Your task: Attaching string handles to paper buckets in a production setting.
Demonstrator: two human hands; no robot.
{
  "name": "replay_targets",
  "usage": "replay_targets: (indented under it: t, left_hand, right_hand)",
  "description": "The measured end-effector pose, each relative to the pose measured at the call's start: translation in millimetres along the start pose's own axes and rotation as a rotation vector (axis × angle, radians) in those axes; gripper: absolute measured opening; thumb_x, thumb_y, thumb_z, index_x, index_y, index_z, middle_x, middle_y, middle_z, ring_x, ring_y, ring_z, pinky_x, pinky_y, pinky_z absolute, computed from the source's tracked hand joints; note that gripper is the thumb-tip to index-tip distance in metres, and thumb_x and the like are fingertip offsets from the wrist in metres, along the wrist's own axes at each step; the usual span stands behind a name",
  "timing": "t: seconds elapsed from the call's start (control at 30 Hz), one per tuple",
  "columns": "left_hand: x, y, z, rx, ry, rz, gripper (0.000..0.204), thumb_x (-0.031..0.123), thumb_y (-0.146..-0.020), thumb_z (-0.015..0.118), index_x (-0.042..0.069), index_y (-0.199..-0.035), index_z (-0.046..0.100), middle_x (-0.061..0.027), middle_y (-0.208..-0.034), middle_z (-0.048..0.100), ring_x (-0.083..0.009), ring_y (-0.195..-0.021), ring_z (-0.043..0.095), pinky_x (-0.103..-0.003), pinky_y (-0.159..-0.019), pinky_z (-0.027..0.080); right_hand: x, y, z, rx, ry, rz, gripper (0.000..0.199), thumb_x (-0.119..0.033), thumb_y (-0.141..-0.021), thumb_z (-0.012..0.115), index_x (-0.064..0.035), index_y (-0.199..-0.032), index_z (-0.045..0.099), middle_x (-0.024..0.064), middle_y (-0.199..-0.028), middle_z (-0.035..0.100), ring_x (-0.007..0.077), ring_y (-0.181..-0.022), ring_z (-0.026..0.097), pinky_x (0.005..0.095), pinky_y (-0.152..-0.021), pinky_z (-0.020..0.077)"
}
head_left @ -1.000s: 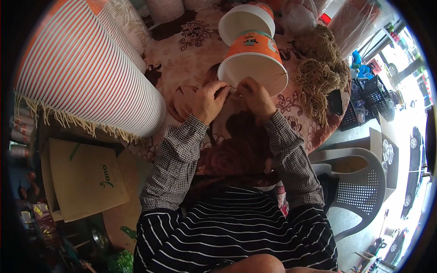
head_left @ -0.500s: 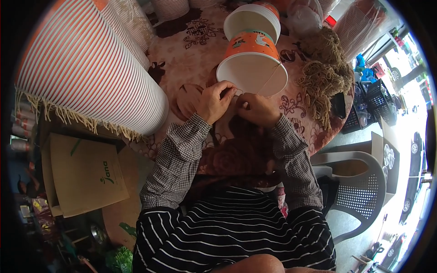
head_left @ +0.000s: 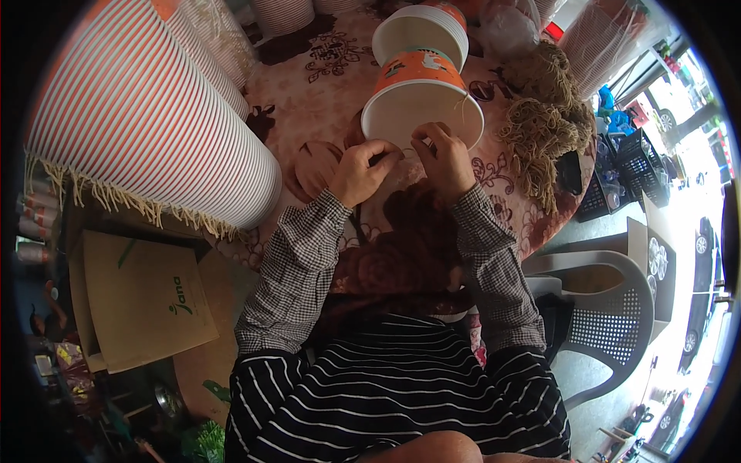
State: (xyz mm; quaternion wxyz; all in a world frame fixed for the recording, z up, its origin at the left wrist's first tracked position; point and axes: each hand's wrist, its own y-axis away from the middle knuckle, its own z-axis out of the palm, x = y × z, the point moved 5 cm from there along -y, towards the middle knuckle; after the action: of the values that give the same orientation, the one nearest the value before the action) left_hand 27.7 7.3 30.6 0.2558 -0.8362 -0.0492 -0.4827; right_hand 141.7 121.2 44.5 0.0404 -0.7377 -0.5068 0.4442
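An orange-and-white paper bucket (head_left: 423, 108) lies on its side on the table, its open mouth toward me. At the right of its rim a thin tan string (head_left: 464, 103) shows. My left hand (head_left: 361, 171) is closed in a pinch at the lower left of the mouth, with a thin pale loop of string at its fingertips. Just in front of the mouth, my right hand (head_left: 448, 160) is closed too, thumb and forefinger together near that string. What lies between its fingertips is too small to make out. Behind this bucket sits a nested stack of similar buckets (head_left: 421, 38).
A long stack of white-rimmed buckets (head_left: 166, 116) leans across the table's left side, tan fringe hanging beneath. A heap of tan strings (head_left: 544, 123) lies at the right. A cardboard box (head_left: 147, 297) stands lower left, and a grey plastic chair (head_left: 610, 332) lower right.
My right hand has risen and turned, its fingers now up before the bucket's mouth. The string stretched across the mouth earlier no longer shows as a straight line. My left hand stays nearly in place.
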Motion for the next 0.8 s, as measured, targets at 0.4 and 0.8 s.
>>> replay_targets:
  t: [0.4,0.8]
  left_hand:
    - [-17,1,-9,0.134,0.220,-0.252,0.022,0.017,-0.091,0.060,-0.002,-0.099,0.066,-0.0059,-0.080,0.068,-0.0093,-0.070,0.062,-0.023,-0.064,0.049]
    - [-15,1,-10,0.205,0.122,-0.149,0.016,0.013,-0.089,0.061,-0.001,-0.096,0.066,-0.0080,-0.082,0.069,-0.0124,-0.067,0.063,-0.026,-0.062,0.050]
  right_hand:
    - [-14,-1,-6,-0.073,-0.316,0.086,0.020,-0.007,-0.081,0.067,-0.0025,-0.101,0.065,0.0082,-0.093,0.063,0.0159,-0.070,0.062,0.0281,-0.064,0.0510]
    - [-16,-1,-10,0.086,-0.169,-0.002,0.009,-0.007,-0.085,0.062,-0.0015,-0.092,0.062,0.0116,-0.088,0.061,0.0280,-0.078,0.062,0.0339,-0.069,0.0504]
